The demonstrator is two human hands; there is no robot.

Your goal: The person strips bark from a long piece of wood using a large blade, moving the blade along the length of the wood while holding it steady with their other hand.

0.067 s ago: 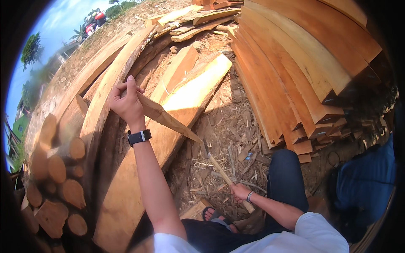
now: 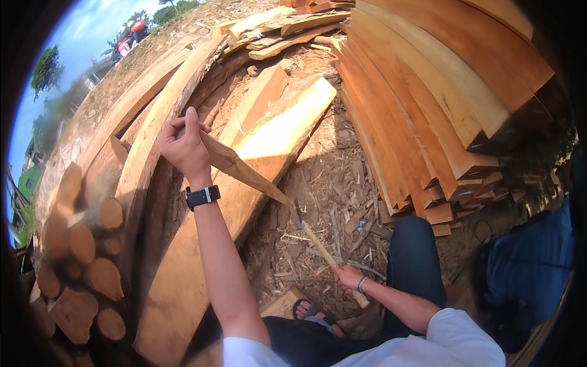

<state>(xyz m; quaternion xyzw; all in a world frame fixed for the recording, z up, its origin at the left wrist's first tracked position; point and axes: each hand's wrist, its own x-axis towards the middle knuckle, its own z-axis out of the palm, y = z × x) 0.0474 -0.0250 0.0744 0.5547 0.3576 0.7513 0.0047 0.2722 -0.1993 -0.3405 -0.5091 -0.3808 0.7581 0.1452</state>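
Observation:
My left hand [image 2: 187, 144] is raised at centre left, its fingers closed around the upper end of a long, tapering strip of wood [image 2: 239, 168]. The strip slants down to the right. In my right hand [image 2: 348, 278], low and right of centre, is the pale wooden handle [image 2: 319, 244] of a tool. A narrow dark metal head [image 2: 298, 215] at the handle's far end meets the lower tip of the strip, or lies just by it. The head's exact shape is too small to make out. A broad, thick plank [image 2: 205, 251] lies beneath my left forearm.
Stacked sawn beams [image 2: 422, 104] rise on the right. Cut logs [image 2: 82, 244] are piled at the left, beside long slabs [image 2: 162, 116]. Wood chips [image 2: 330, 183] litter the ground before my sandalled foot [image 2: 306, 311]. A blue bundle [image 2: 529, 263] sits at lower right.
Both hands, the wood strip and the tool hold almost the same places. In the distance at upper left, the red vehicle has shifted slightly left.

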